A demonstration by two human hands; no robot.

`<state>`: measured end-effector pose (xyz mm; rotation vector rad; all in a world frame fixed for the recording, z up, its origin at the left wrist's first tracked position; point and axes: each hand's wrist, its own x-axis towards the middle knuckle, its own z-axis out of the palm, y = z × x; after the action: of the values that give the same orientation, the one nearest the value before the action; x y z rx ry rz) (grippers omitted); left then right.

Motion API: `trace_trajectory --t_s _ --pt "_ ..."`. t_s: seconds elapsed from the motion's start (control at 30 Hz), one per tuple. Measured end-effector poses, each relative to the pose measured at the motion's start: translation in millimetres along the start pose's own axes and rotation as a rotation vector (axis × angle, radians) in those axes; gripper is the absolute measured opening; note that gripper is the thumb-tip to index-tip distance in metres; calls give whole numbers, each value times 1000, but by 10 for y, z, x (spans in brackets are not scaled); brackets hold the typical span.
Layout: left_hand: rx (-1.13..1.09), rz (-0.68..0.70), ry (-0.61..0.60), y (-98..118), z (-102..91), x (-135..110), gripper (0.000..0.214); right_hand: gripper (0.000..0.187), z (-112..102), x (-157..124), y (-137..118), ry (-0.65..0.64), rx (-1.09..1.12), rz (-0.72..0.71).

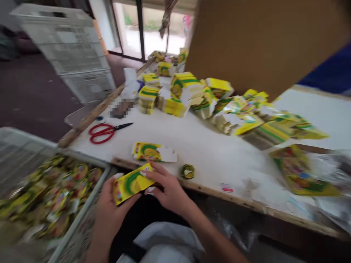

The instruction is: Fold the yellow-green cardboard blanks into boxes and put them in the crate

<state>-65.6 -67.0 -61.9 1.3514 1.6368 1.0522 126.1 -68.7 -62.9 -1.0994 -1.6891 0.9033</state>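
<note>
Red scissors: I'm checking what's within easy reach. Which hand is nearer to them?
Left. The left hand is below the red scissors, just off the table edge, gripping the yellow packet; the right hand holds the packet's other end, farther to the right.

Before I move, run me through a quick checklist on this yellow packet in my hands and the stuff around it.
1. Grip on the yellow packet: left hand under its lower end, right hand over its upper edge: ok.
2. Packet held off the table, just in front of its near edge: ok.
3. Red scissors lying with blades together, apart from both hands: ok.
4. Small roll near the table edge, apart from the right hand: ok.
5. Packet's seal: cannot tell, the picture is blurred.
</note>
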Motion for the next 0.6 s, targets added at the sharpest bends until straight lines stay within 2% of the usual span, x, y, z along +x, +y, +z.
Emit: trace_trajectory --t_s 0.1,0.17,0.27,0.4,0.6 --pt "-238 -45 45 90 65 -110 73 38 19 -58 52 15 -34 -44" --pt "-438 -114 80 122 112 -137 63 37 45 -88 55 41 -26 -56" --pt "-645 -233 142 151 145 -136 38 36 63 -105 32 -6 -18 -79" --pt "-645 -219 136 162 160 -134 26 36 54 -84 10 -91 -67 -63" --pt "-595 -180 143 170 143 -127 24 28 -55 -55 -19 -224 -51 -40"
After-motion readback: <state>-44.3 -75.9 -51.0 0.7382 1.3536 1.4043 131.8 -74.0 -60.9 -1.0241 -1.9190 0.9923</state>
